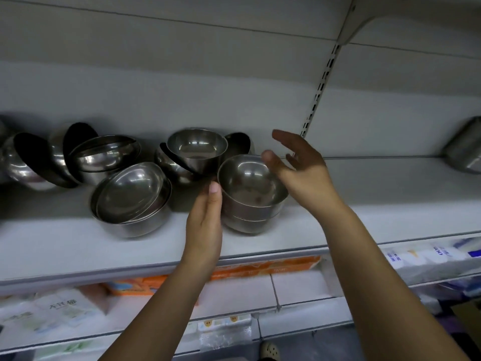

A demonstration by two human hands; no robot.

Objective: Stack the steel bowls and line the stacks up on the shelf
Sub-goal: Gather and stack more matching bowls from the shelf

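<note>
A short stack of steel bowls (250, 196) stands upright on the white shelf (364, 204), near its front. My left hand (205, 225) is flat against the stack's left side, fingers straight. My right hand (299, 162) hovers open just right of the top bowl's rim, thumb near the rim, fingers spread and holding nothing. Behind the stack a single bowl (196, 149) sits tilted on another. A wider tilted stack (132, 199) lies to the left, and several more bowls (78, 157) lean on their sides at the far left.
A slotted upright (320, 87) divides the shelf's back panel. Another steel vessel (466, 149) sits at the far right. The shelf stretch right of my hands is bare. Below, packs of tissues (260, 267) fill lower shelves.
</note>
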